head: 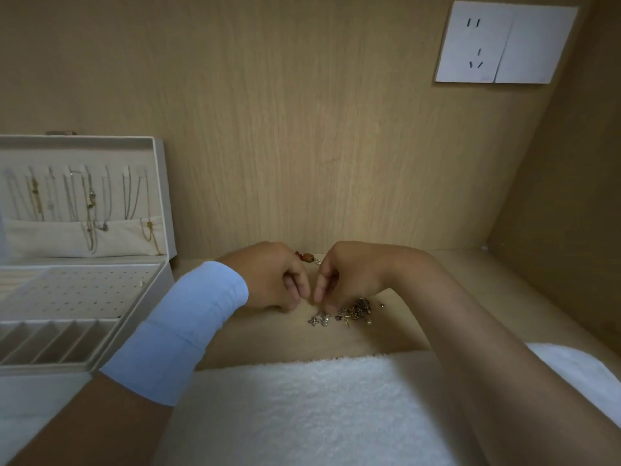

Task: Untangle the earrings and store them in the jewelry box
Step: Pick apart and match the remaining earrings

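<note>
A small tangled heap of earrings (349,312) lies on the wooden desk, silver pieces on its left and darker gold ones on its right. My left hand (272,277) and my right hand (349,274) meet just above the heap, fingertips pinched together on something too small to make out. An orange beaded piece (307,257) pokes out behind and between the two hands. The open cream jewelry box (161,280) stands at the left, with a perforated earring panel (77,290) and several slotted compartments in front.
Necklaces hang inside the box's raised lid (84,196). A white fluffy towel (302,405) covers the desk's near edge. The wooden back wall carries a white socket plate (504,42). A wooden side wall closes in the right.
</note>
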`<state>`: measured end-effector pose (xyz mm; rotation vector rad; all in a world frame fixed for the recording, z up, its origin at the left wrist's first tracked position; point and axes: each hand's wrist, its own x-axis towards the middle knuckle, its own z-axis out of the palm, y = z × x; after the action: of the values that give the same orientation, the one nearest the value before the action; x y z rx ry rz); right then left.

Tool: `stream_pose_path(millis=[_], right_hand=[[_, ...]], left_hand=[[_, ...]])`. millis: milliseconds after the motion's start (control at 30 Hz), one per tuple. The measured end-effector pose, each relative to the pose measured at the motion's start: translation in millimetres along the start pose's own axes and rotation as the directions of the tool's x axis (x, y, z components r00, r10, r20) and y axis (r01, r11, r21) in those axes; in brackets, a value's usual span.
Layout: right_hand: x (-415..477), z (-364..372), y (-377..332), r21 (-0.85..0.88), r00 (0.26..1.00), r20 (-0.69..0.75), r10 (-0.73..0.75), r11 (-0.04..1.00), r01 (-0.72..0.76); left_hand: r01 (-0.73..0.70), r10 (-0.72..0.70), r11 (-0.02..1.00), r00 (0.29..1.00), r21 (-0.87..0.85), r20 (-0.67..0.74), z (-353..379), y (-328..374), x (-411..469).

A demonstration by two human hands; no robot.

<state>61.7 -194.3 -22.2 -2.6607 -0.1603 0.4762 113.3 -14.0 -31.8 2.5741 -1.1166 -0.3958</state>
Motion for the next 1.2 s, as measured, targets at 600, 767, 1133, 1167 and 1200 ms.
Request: stream_pose_path(millis=[600, 767, 1133, 1167, 1200], right_hand=[[-3.7, -7.3, 12.9, -0.008, 0.999, -0.010, 0.049, 0.999, -0.049], [0.2, 2.9, 4.0, 0.043, 0.999, 0.026, -0.023, 0.999, 0.022], [1.1, 4.7, 7.6, 0.045, 1.000, -0.019, -0.008, 0.999, 0.009], [1.1, 4.1, 8.2, 0.050, 1.000, -0.028, -0.004, 0.999, 0.006], [0.9, 4.0, 8.3, 0.056, 1.000, -0.029, -0.003, 0.998, 0.005]], left_hand=[[-0.050, 0.052, 0.997, 0.998, -0.062, 0.030, 23.0, 0.3, 4.5], [-0.027, 0.027, 1.000, 0.999, -0.017, 0.028, 22.6, 2.1, 4.8], [-0.017, 0.009, 0.991, 0.998, -0.130, -0.062, 5.9, -12.0, -0.3], [-0.017, 0.008, 0.992, 0.997, -0.128, -0.074, 6.9, -12.3, 0.5], [-0.018, 0.007, 0.992, 0.996, -0.124, -0.088, 8.4, -12.2, 1.1]])
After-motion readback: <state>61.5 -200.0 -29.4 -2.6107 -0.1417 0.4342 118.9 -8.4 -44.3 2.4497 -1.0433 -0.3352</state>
